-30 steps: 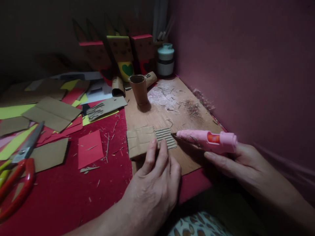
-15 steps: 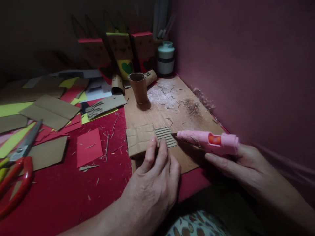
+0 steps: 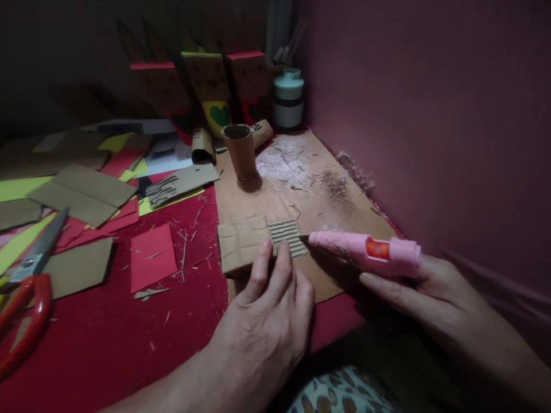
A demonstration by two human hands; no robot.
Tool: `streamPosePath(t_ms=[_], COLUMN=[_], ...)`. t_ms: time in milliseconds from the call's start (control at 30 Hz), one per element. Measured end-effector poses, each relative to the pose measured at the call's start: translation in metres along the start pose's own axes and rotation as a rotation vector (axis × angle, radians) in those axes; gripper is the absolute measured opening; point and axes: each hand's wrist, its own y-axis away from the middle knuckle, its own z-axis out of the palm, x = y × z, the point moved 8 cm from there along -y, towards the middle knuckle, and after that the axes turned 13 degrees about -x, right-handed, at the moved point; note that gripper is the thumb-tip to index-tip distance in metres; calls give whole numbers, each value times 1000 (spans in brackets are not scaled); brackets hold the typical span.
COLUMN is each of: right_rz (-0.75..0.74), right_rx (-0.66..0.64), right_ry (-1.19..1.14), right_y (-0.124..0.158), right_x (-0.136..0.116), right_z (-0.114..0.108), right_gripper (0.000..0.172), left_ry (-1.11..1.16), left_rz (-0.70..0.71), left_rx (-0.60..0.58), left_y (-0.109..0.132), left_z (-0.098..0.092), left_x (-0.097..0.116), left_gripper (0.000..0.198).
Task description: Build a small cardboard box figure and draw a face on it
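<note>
My left hand (image 3: 273,307) is closed on a small flat cardboard box (image 3: 241,244), its fingers lying over the box's near right edge. A strip of ridged corrugated cardboard (image 3: 287,237) sticks out from the box's right side, with a fingertip on its near edge. My right hand (image 3: 434,301) grips a pink glue gun (image 3: 361,249) from behind. Its dark nozzle points left at the strip's right edge; I cannot tell whether they touch. The fingers around the handle are mostly hidden. Beneath is a wooden board (image 3: 275,198).
A cardboard cup (image 3: 241,155) stands behind the box. Scissors (image 3: 32,292), a red paper piece (image 3: 152,257) and cardboard offcuts (image 3: 81,195) lie on the left. At the back are cardboard figures (image 3: 209,86) and a lidded container (image 3: 288,100). A wall (image 3: 430,115) rises on the right.
The view has shifted slightly, so the scene sits a little further left. Both hands keep their holds, and the nozzle stays at the ridged strip's right edge.
</note>
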Motion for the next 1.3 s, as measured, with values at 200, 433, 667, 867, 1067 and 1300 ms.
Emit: streamPosePath(t_ms=[200,433,667,867,1067,1300], right_rz=[-29,-38,-33,-38,-20,-14], right_rx=[9,10,10,2,5,-17], right_ry=[29,32,43,70,-6,-19], right_y=[1,3,6,7,9,11], right_x=[-2,-2,-2,-3,1,2], right_z=[0,0,-1,-1,0,2], right_gripper=[44,44,43,43,45,45], left_ry=[-10,-4,-22,-31,-27,-33], left_rz=[8,-1,2,-2,3,16], left_rx=[-9,5,6,4,8,-2], left_y=[0,-2,-3,-4,-2,-1], left_z=[1,0,0,0,-1,0], left_x=[1,1,0,1,1,2], left_gripper=[32,33,32,31,32,33])
